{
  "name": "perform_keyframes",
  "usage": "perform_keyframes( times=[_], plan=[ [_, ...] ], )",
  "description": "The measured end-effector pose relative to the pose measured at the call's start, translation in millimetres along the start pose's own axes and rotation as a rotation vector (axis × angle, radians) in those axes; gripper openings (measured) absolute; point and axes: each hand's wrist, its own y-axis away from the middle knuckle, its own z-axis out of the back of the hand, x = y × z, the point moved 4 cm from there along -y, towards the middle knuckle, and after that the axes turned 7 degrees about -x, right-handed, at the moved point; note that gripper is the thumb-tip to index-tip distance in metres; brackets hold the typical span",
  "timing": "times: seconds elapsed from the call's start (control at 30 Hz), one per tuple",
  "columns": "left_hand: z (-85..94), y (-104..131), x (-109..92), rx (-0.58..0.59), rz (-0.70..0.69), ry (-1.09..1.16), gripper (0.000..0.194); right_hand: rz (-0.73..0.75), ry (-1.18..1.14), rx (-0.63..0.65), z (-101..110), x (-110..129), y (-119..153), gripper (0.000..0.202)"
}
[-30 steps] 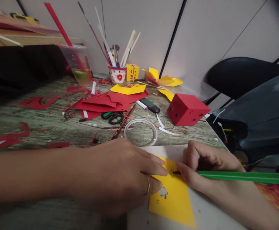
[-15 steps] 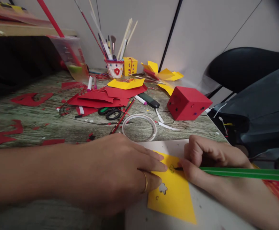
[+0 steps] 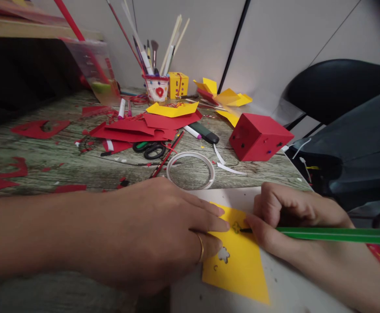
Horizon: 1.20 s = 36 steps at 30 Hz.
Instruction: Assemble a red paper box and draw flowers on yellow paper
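My left hand (image 3: 164, 230) lies flat, fingers stretched out, its fingertips pressing the left side of a yellow paper piece (image 3: 242, 269). The paper rests on a white board (image 3: 190, 295). It has a flower-shaped hole, with white showing through, and a small drawn flower outline above that. My right hand (image 3: 284, 213) is closed around a green pen (image 3: 336, 234) with a white stripe and a dark tip. The tip touches the paper at the right edge of the drawn flower. The curled fingers of this hand are partly hidden.
Beyond the board lie a white tape roll (image 3: 190, 170), black-handled scissors (image 3: 154, 150), a red pencil (image 3: 167, 156) and red paper pieces (image 3: 128, 132). A red paper box (image 3: 258, 139) stands right. Behind are a decorated cup (image 3: 157, 89) of brushes and a plastic cup (image 3: 97, 74).
My hands and the paper stay nearly in place, with the pen tip still at the drawn flower. The whole view has shifted slightly.
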Motion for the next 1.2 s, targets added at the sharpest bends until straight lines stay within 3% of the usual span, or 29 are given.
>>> perform_keyframes(
  times=[0.17,0.3,0.47,0.57,0.7,0.83,0.9,1.0,1.1,1.2],
  plan=[
    [-0.2,-0.2,-0.1,0.004,-0.011,-0.009,0.021,0.001,-0.017,0.013,0.2,0.5,-0.1,0.027],
    [-1.2,0.5,-0.3,0.007,-0.013,-0.006,0.023,-0.084,-0.158,-0.013,2.3,-3.9,-0.9,0.028],
    [-0.3,0.3,-1.1,-0.033,-0.011,0.004,0.021,-0.379,-0.626,-0.307,11.3,-23.4,-8.5,0.032],
    [0.7,-0.7,-2.8,-0.052,-0.006,0.024,0.018,-0.436,-0.748,-0.463,17.1,-30.0,-12.9,0.028],
    [5.5,-3.4,-2.8,-0.165,0.076,0.113,0.017,-0.339,-0.664,-0.579,27.4,-28.9,-12.0,0.026],
    [8.4,-6.2,3.9,-0.268,0.277,0.150,0.017,-0.170,-0.411,-0.696,38.5,-21.8,-6.4,0.021],
    [5.9,-6.8,7.1,-0.256,0.386,0.125,0.027,-0.126,-0.327,-0.710,40.8,-18.7,-5.5,0.018],
    [-4.1,-6.9,9.0,-0.130,0.484,0.107,0.070,-0.088,-0.281,-0.690,41.2,-16.1,-7.1,0.014],
    [-14.1,-6.1,8.6,-0.043,0.480,0.124,0.068,-0.072,-0.277,-0.632,39.4,-16.1,-10.2,0.012],
    [-18.3,-4.6,9.2,-0.087,0.444,0.134,0.062,-0.093,-0.276,-0.588,38.2,-17.6,-11.1,0.011]
  ],
)
